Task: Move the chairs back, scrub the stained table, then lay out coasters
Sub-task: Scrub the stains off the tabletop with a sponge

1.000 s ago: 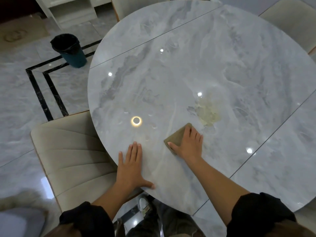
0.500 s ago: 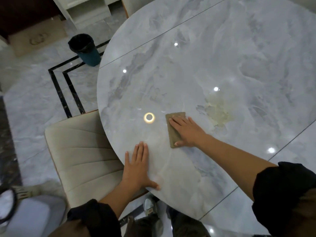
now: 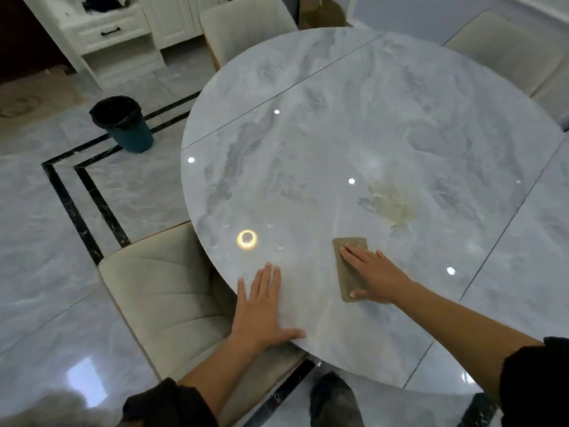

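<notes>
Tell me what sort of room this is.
Probably a home dining room: a round marble-look table ringed by padded chairs, with a white cabinet and a lined bin on the glossy tiled floor behind it.

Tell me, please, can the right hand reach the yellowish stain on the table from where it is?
Probably yes. The right hand presses flat on the scrub pad, and the yellowish stain lies a little beyond it on the table; only bare marble is between them.
</notes>
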